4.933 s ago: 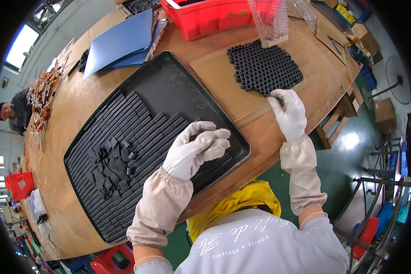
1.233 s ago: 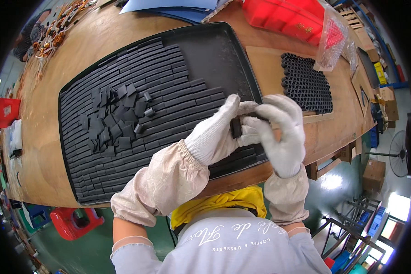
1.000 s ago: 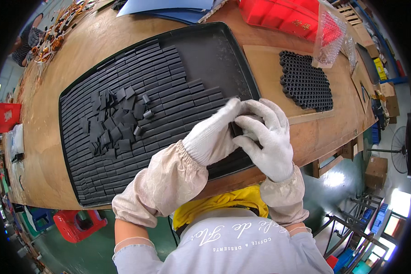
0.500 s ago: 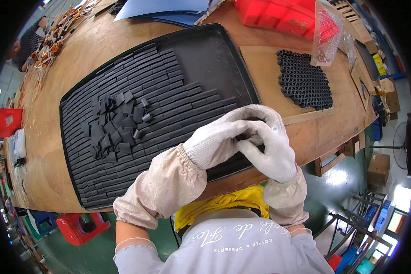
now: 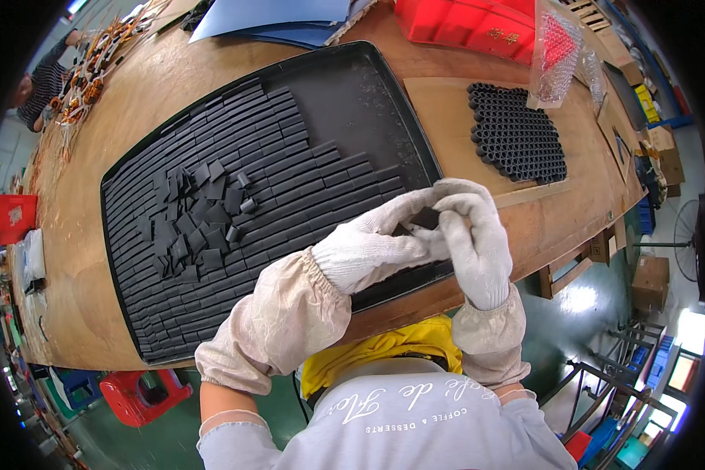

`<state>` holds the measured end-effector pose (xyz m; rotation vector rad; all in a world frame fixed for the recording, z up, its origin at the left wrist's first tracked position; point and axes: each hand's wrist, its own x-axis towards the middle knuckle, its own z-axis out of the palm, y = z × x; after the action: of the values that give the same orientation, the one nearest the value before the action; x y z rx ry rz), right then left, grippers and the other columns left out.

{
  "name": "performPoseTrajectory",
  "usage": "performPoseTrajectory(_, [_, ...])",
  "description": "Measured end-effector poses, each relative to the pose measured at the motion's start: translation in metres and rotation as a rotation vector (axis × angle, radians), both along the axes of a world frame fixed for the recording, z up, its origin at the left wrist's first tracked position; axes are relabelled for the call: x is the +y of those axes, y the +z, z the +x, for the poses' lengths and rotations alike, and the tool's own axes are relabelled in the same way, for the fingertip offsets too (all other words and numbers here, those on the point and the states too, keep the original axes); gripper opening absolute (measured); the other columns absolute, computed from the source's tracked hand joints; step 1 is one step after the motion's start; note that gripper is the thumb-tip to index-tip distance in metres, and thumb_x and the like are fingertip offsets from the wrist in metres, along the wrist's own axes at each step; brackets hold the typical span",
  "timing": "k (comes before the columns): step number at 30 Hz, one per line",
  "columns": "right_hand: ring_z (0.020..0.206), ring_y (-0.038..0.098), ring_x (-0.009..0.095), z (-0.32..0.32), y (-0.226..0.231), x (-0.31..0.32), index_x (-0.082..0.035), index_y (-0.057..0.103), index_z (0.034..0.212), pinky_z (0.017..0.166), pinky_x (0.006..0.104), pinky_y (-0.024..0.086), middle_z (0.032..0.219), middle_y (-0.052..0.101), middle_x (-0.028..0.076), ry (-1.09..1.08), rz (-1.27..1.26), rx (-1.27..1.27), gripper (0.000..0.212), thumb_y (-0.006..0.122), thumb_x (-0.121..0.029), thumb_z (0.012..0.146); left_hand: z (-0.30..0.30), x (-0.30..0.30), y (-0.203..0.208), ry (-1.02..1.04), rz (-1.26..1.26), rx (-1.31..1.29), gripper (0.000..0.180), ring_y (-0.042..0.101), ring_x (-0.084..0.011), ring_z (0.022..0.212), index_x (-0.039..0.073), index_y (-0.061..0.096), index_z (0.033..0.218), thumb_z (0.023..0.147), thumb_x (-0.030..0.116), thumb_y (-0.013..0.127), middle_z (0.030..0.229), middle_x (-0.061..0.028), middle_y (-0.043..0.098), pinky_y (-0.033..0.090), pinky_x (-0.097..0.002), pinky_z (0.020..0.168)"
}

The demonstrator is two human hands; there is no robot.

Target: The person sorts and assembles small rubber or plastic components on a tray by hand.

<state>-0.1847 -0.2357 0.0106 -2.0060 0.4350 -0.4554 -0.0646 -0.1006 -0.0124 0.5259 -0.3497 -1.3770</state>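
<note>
My left hand and my right hand, both in white knit gloves, meet above the tray's near right corner. Their fingers close around a small black piece, mostly hidden by the gloves. Below and to the left lies a large black tray, lined with close rows of short black pieces. On those rows rests a loose heap of flat black tiles, with a few short curled pieces at its right side.
A block of black tubes packed like honeycomb stands on a brown board to the right. Behind are a red bin, bubble wrap and blue sheets. At the far left, another person is beside orange-and-white wire bundles.
My right hand's fingers have lifted and straightened somewhat, and the gap between the hands has widened, showing more of the dark piece. The loose tiles stay where they were.
</note>
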Motion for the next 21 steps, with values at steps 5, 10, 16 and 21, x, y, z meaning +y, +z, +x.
performPoseTrajectory(5, [0.107, 0.061, 0.029, -0.002, 0.004, -0.008, -0.007, 0.065, 0.094, 0.093, 0.0374, 0.049, 0.112, 0.062, 0.011, -0.073, -0.436, -0.235, 0.021, 0.068, 0.003, 0.076, 0.008, 0.005, 0.002, -0.070, 0.240, -0.007, 0.050, 0.056, -0.0080, 0.081, 0.000, 0.045, 0.140, 0.097, 0.022, 0.061, 0.114, -0.0065, 0.061, 0.051, -0.0231, 0.073])
performPoseTrajectory(10, [0.107, 0.060, 0.030, -0.004, 0.004, -0.012, -0.016, 0.066, 0.092, 0.095, 0.0442, 0.047, 0.108, 0.063, 0.005, -0.009, -0.923, -0.257, 0.029, 0.072, -0.011, 0.064, 0.002, 0.003, 0.015, -0.069, 0.395, -0.407, 0.035, 0.048, -0.0005, 0.068, 0.004, 0.060, 0.121, 0.096, 0.029, 0.063, 0.097, -0.0003, 0.065, 0.037, -0.0163, 0.054])
performPoseTrajectory(16, [0.106, 0.060, 0.029, -0.015, 0.006, -0.015, -0.016, 0.065, 0.091, 0.097, 0.0465, 0.046, 0.106, 0.063, 0.005, 0.003, -0.945, -0.244, 0.026, 0.073, -0.013, 0.067, -0.005, -0.001, 0.017, -0.057, 0.426, -0.511, 0.028, 0.050, -0.0008, 0.068, 0.005, 0.063, 0.117, 0.096, 0.024, 0.063, 0.097, -0.0003, 0.067, 0.040, -0.0166, 0.057])
performPoseTrajectory(21, [0.102, 0.060, 0.029, -0.016, -0.007, -0.051, -0.011, 0.065, 0.097, 0.094, 0.0420, 0.045, 0.103, 0.064, 0.007, -0.250, -0.808, -0.203, 0.022, 0.072, -0.006, 0.077, -0.003, -0.001, 0.021, 0.008, 0.507, -0.512, 0.024, 0.051, -0.0014, 0.068, 0.006, 0.064, 0.116, 0.095, 0.019, 0.064, 0.096, 0.0001, 0.067, 0.041, -0.0171, 0.058])
